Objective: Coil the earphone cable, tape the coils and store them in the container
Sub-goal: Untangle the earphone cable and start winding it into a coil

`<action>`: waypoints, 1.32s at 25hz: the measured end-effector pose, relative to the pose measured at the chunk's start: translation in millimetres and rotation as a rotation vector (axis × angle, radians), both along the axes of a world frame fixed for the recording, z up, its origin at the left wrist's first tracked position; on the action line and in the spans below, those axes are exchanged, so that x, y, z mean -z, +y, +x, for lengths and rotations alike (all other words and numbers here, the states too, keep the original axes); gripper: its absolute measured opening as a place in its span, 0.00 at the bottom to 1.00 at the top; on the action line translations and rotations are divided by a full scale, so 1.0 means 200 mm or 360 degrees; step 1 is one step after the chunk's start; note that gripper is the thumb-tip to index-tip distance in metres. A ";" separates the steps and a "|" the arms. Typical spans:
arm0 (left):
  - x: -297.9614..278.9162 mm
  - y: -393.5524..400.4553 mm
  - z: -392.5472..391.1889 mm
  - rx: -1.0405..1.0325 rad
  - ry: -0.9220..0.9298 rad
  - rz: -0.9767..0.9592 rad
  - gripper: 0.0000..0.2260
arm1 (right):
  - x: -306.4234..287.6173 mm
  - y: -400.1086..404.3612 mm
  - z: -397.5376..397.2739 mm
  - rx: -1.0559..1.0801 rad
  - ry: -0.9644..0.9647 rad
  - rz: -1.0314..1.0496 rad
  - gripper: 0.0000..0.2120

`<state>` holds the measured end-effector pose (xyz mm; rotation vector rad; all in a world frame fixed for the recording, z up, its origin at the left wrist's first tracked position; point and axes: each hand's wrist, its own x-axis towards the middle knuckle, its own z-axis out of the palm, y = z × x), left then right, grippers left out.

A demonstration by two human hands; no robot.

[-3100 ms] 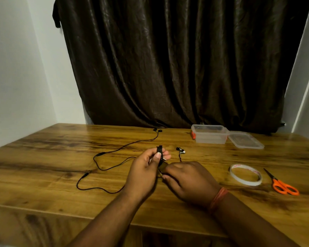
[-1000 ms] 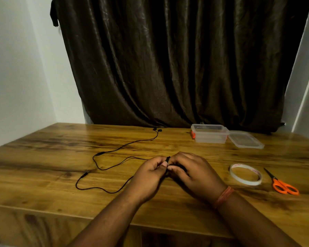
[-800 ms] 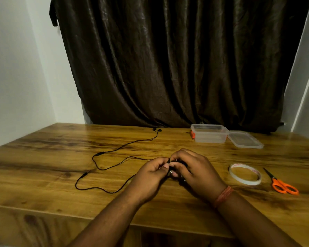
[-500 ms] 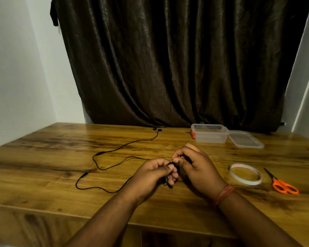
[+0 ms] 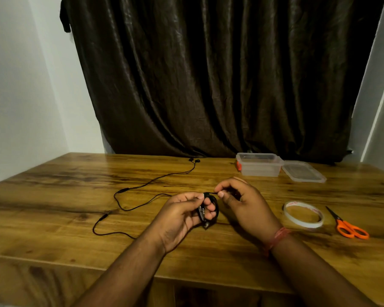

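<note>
The left hand grips a small black coil of earphone cable above the table; the right hand pinches the strand beside it. The open container stands far beyond the coil.

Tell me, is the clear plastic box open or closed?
Open. The clear plastic box has no cover on top; its lid lies flat on the table right beside it.
</note>
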<state>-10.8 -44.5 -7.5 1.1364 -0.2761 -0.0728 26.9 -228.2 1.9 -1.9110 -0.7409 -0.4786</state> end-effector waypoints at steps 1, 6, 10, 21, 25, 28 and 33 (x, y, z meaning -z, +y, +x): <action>0.00 0.00 0.00 -0.0018 0.0015 -0.0018 0.07 | 0.00 0.00 0.00 -0.0020 0.0088 0.0047 0.10; -0.02 -0.01 -0.01 -0.0153 0.0084 -0.0110 0.08 | 0.01 0.01 -0.01 -0.0266 0.0456 0.0215 0.09; -0.03 -0.02 -0.01 -0.0191 0.0122 -0.0161 0.08 | 0.01 0.01 -0.02 -0.0337 0.0479 0.0128 0.09; -0.01 -0.02 -0.02 -0.0108 0.0073 0.0100 0.09 | 0.01 -0.01 -0.03 -0.0397 0.0375 0.0108 0.10; 0.02 -0.02 -0.01 -0.0082 0.0004 0.0247 0.11 | 0.02 0.00 -0.03 -0.0390 0.0221 -0.0066 0.09; 0.02 -0.03 0.00 -0.0126 -0.0009 0.0257 0.12 | 0.02 0.00 -0.01 -0.0331 0.0125 -0.0143 0.09; 0.04 -0.01 0.02 -0.0166 0.0022 0.0253 0.09 | 0.03 0.01 -0.02 -0.0363 0.0213 -0.0117 0.08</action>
